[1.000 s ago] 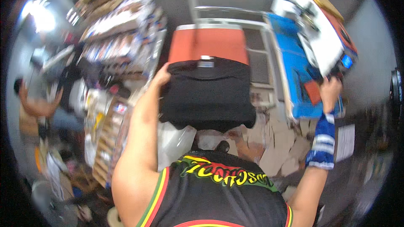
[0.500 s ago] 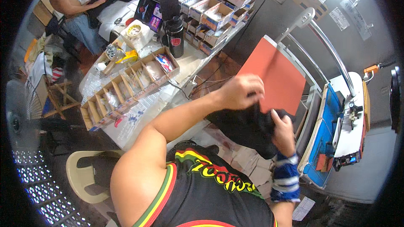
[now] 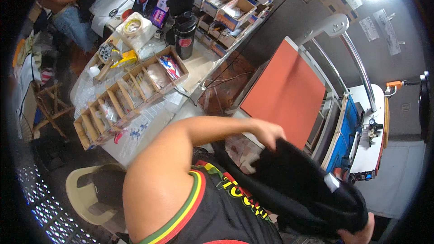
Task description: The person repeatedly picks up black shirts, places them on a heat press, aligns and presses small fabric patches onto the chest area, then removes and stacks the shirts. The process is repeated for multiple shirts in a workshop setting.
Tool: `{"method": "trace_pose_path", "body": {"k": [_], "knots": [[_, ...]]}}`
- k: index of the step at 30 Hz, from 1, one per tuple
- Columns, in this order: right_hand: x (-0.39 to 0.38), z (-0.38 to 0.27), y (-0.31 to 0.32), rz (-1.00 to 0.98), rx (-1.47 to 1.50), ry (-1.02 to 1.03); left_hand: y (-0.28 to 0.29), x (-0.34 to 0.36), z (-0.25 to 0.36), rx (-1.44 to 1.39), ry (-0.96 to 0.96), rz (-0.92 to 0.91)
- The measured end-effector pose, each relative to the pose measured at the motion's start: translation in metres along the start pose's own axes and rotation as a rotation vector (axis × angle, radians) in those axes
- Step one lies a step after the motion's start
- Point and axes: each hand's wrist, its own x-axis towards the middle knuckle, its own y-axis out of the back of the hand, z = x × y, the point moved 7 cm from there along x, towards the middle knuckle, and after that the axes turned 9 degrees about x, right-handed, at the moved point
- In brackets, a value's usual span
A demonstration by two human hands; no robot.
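Note:
Black fabric, likely a garment (image 3: 303, 180), is stretched in front of my torso between both hands, a small white label showing on it. My left hand (image 3: 269, 133) grips its upper left edge beside the lower edge of the orange pad (image 3: 285, 90) on the press. My right hand (image 3: 359, 228) is closed on the fabric's lower right end, partly covered by it. The orange pad is uncovered, below and left of the press's white upper section (image 3: 366, 156) with its blue side, gauge and chrome bars.
Left stands a worktable (image 3: 199, 70) with a compartmented cardboard tray (image 3: 124, 99), tape roll, black flask (image 3: 184, 36), laptop and stacked small boxes (image 3: 233, 7). Another person (image 3: 68, 0) works at the upper left. A plastic chair (image 3: 83, 196) and wooden folding stand (image 3: 52, 108) are at left.
The view has swung from facing the press to taking in the worktable. The black fabric has left the orange pad, pulled down and right by my hands.

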Motion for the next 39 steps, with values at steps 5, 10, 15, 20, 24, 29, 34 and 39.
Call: {"method": "trace_pose_path", "body": {"k": [5,10,15,20,24,29,34,39], "knots": [[0.043,0.223,-0.035,0.482,0.088,-0.159,0.076,-0.150,0.043,0.154,0.036,0.256],[0.074,0.316,-0.064,0.501,0.644,0.085,0.102,-0.193,0.118,0.084,0.053,0.581],[0.154,0.280,0.071,0.870,0.203,0.244,0.201,-0.141,0.153,0.313,0.124,0.968],[0.273,0.267,0.066,1.202,-0.211,0.557,0.220,-0.076,0.087,1.895,0.436,1.294],[0.347,0.365,-0.050,1.039,0.307,0.183,0.163,-0.118,-0.060,0.930,0.721,1.331],[0.436,0.428,-0.216,-0.094,1.943,-0.319,0.078,-0.113,-0.214,-0.811,0.888,0.977],[0.467,0.423,-0.135,0.172,2.190,0.240,0.147,-0.118,-0.199,0.218,0.910,1.323],[0.432,0.438,-0.086,0.680,2.169,0.134,0.158,-0.184,-0.133,0.634,0.622,1.571]]}}
